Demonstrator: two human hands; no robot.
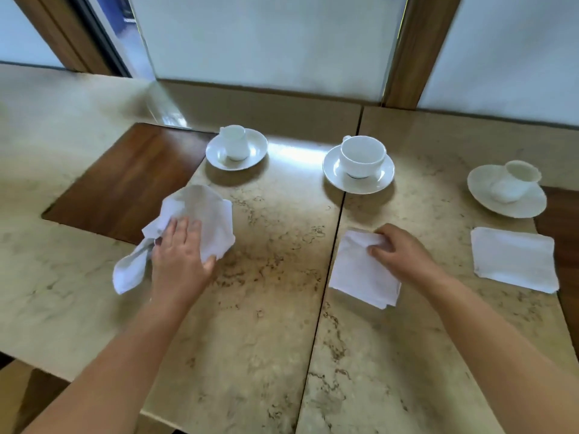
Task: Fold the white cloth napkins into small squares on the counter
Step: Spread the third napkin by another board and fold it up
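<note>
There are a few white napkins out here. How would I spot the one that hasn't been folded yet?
Find the dark wooden inset in the stone counter, on the left. Beside its near corner, under the left hand, lies the unfolded napkin. It is crumpled and loose, while the other two lie as flat squares.

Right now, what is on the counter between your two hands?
Nothing: in the head view only bare marble counter, with its dark seam, lies between the left hand and the right hand.

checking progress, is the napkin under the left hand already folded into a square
No, the napkin under the left hand is crumpled and loose.
</note>
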